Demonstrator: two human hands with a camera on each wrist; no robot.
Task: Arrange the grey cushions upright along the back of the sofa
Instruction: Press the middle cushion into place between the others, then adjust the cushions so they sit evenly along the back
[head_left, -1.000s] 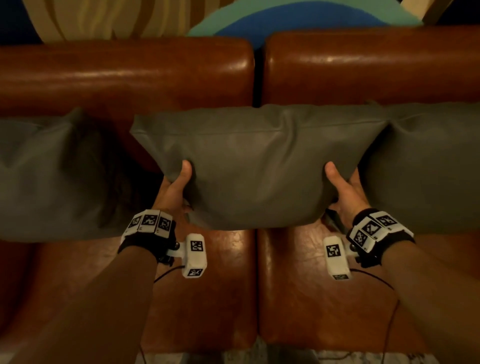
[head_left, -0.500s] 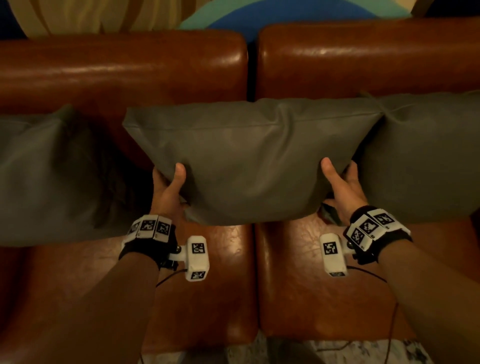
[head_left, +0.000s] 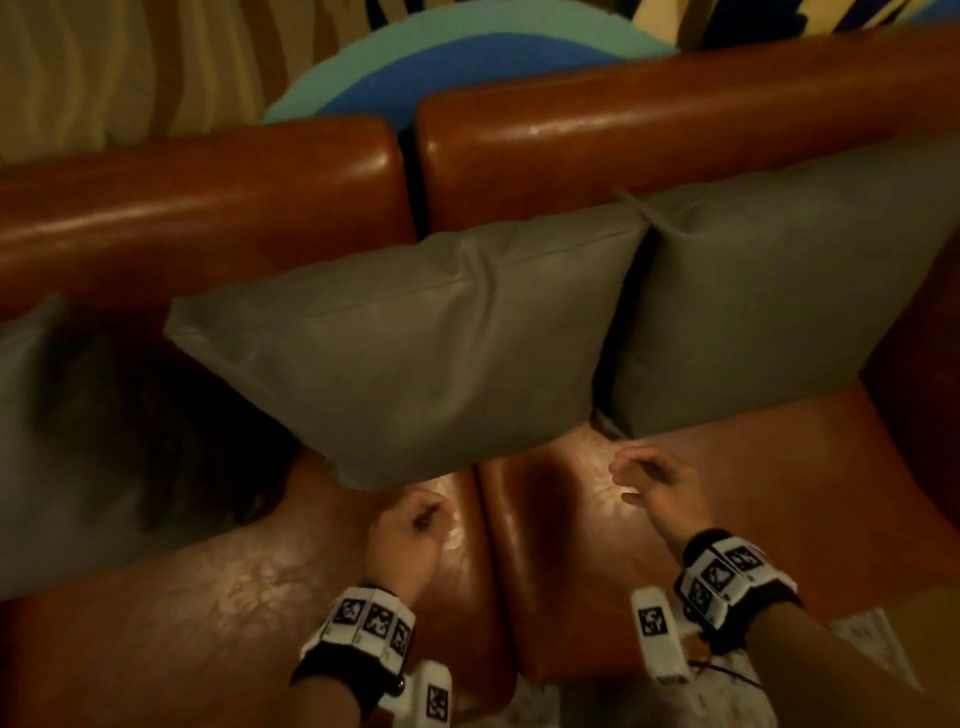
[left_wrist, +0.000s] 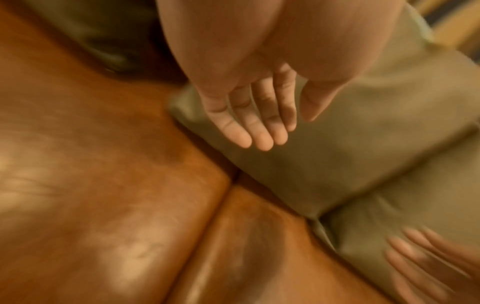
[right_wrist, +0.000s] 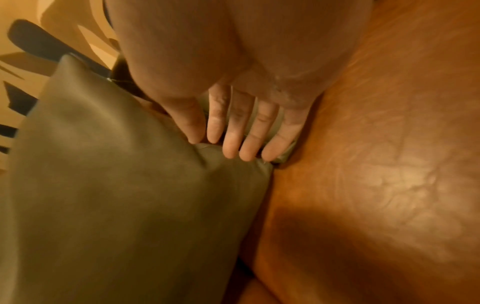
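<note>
Three grey cushions stand upright against the brown leather sofa back (head_left: 208, 208): a blurred left cushion (head_left: 47, 441), the middle cushion (head_left: 415, 353) and the right cushion (head_left: 779, 301), the last two touching. My left hand (head_left: 410, 535) hovers over the seat just below the middle cushion's lower edge and holds nothing. In the left wrist view the left hand (left_wrist: 272, 131) has relaxed, nearly straight fingers in front of the middle cushion (left_wrist: 363, 144). My right hand (head_left: 654, 483) is also empty. The right hand (right_wrist: 233, 148) shows straight fingers near the middle cushion's (right_wrist: 116, 185) lower corner.
The sofa seat (head_left: 727, 493) is two leather pads with a seam (head_left: 483, 519) between my hands. A blue and teal round shape (head_left: 467, 67) and striped fabric (head_left: 104, 67) lie behind the sofa. Patterned floor (head_left: 727, 691) shows at the front edge.
Both hands have let go of the middle cushion's lower corners and pulled back over the seat. The cushion stays upright against the back. My view has tilted and shifted left.
</note>
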